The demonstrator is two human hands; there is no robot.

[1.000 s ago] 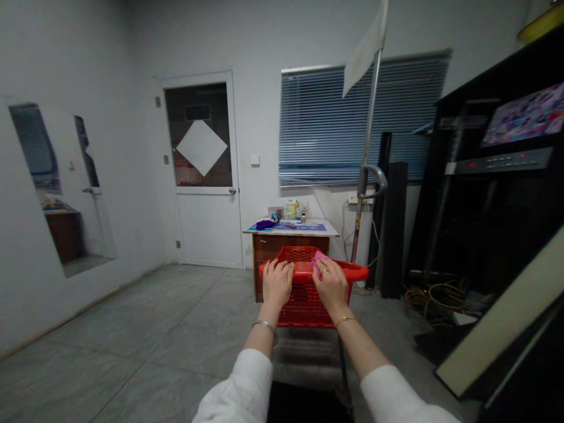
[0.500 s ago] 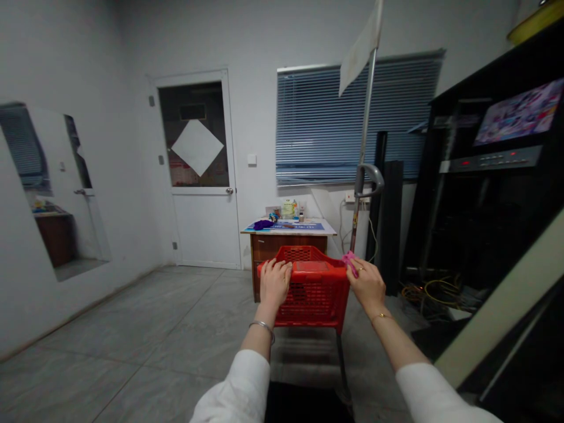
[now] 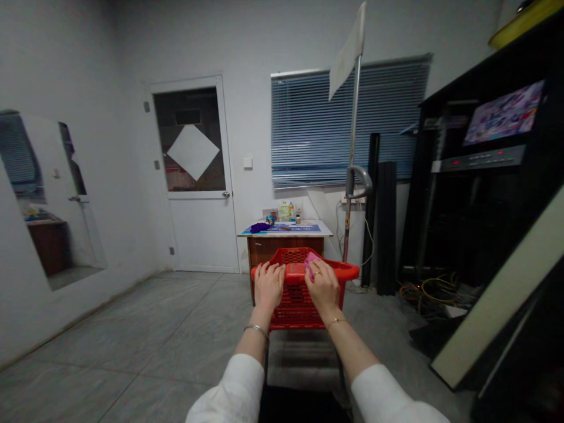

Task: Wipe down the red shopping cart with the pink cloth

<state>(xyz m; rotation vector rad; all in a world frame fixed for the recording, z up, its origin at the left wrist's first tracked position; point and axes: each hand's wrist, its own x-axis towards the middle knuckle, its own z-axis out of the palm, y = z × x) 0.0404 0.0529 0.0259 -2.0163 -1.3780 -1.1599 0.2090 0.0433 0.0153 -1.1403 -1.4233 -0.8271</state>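
A red shopping cart [image 3: 291, 320] with a meshed plastic basket stands directly in front of me. My left hand [image 3: 269, 286] is wrapped over the left part of its red handle [image 3: 348, 271]. Bunched in my right hand [image 3: 324, 288] is a pink cloth [image 3: 311, 264], pressed onto the handle near its middle. The right end of the handle is uncovered. My fingertips on the far side of the handle are partly hidden.
A desk [image 3: 286, 244] with small bottles and a purple cloth [image 3: 259, 227] stands beyond the cart. A pole with a sign [image 3: 348, 59] rises right of it. Cables [image 3: 440, 289] and a leaning pale board [image 3: 497, 294] lie to the right; a closed white door [image 3: 200, 232] is behind left.
My right hand has slid left along the handle with the pink cloth, from the right end to near the middle. My left hand still grips the left part. The view has shifted slightly.
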